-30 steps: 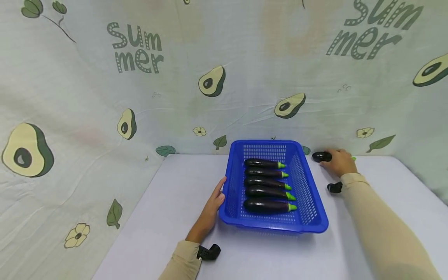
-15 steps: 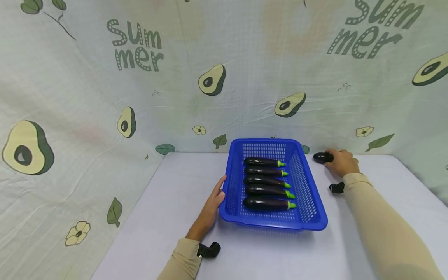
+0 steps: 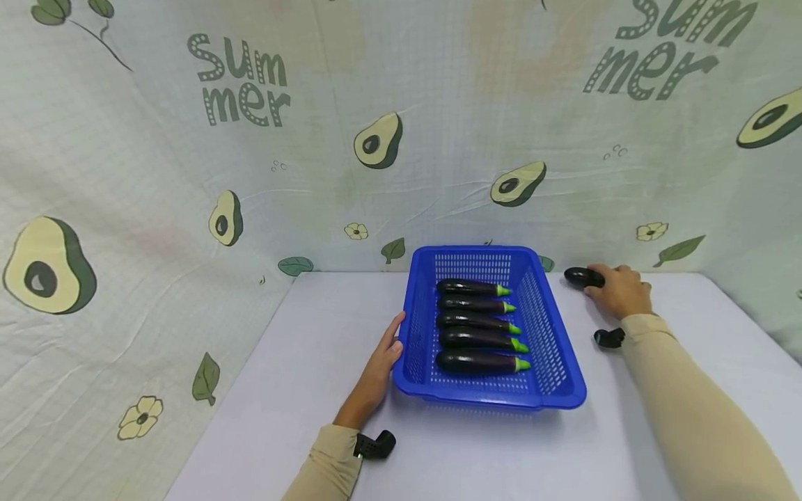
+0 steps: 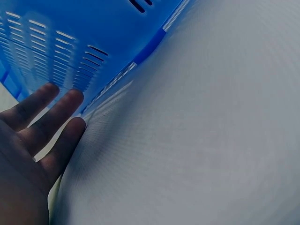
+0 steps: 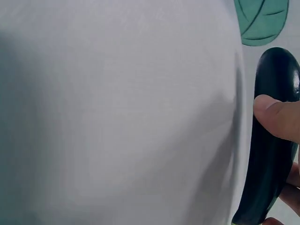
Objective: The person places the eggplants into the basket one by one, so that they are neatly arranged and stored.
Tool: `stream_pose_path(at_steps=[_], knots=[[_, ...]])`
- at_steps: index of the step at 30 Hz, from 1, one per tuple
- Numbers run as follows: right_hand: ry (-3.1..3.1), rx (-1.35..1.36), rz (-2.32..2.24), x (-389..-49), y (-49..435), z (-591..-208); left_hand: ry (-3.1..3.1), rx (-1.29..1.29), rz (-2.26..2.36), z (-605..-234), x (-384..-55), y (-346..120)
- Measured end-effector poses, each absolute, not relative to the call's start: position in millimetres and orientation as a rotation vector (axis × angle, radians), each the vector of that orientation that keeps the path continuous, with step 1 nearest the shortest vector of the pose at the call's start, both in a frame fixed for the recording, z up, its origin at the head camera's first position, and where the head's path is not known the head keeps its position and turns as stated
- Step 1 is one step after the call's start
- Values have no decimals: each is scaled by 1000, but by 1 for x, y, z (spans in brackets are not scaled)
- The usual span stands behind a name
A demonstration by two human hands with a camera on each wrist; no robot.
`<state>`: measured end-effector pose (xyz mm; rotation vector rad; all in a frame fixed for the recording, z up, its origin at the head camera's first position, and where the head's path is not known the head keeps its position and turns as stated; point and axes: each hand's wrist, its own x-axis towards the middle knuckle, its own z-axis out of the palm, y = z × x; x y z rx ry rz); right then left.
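My right hand grips a dark purple eggplant at the far right of the table, its rounded end sticking out to the left. In the right wrist view the thumb lies across this eggplant, with other fingertips on its far side. To the left, a blue slotted plastic basket holds several eggplants lying side by side, green stems pointing right. My left hand rests against the basket's left side. Its fingers are straight, and the fingertips touch the slotted wall in the left wrist view.
A white table lies under everything. Behind its far edge hangs a pale cloth printed with avocados, leaves and lettering. Black wrist cameras are strapped to both forearms.
The right hand and the eggplant in it have shifted slightly to the right, and the eggplant's left end has tilted a little. The left hand and basket stay in place.
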<state>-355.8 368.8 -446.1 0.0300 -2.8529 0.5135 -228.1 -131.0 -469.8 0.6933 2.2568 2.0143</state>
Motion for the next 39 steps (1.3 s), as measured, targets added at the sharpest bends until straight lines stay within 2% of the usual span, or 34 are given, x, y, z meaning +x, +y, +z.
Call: stream_pose_path(at_steps=[9, 22, 39], knots=[[-2697, 88, 536, -333, 368, -437, 2225, 683, 2009, -472, -230, -133], [-2738, 4, 674, -295, 356, -413, 2305, 698, 1983, -469, -227, -132], [-2651, 47, 736, -270, 341, -408, 2364, 687, 1939, -470, -229, -133]])
